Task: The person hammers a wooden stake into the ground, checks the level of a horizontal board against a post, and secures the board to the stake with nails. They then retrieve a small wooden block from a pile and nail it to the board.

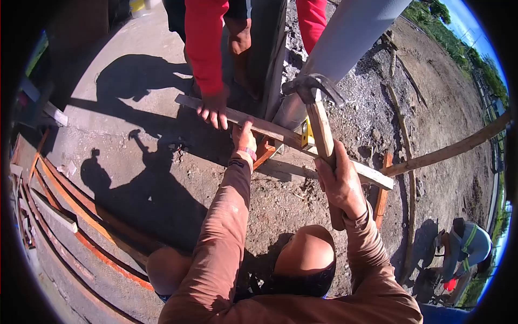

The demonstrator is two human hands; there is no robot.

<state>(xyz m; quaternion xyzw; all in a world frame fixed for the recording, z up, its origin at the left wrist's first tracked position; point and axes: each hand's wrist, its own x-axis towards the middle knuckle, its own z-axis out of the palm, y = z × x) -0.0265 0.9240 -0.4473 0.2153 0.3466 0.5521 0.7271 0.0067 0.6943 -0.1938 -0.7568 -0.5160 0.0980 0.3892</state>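
Observation:
A claw hammer (322,129) with a wooden handle is raised in my right hand (345,181), its metal head above the long wooden board (270,129). That board runs slantwise across the middle of the view. My left hand (244,139) grips the board's near edge, thumb on top. Beyond it, a co-worker's hand (213,107) in a red sleeve presses on the same board near its far left end. A yellow spirit level (307,134) stands at the board beside a grey round column (345,48), partly hidden by the hammer.
Under the board are reddish wooden pieces (264,153). Long timber strips (102,227) lie at the lower left. A pole (456,143) meets the board's right end. Gravel (372,81) surrounds the column. Another person (468,243) crouches at the far right.

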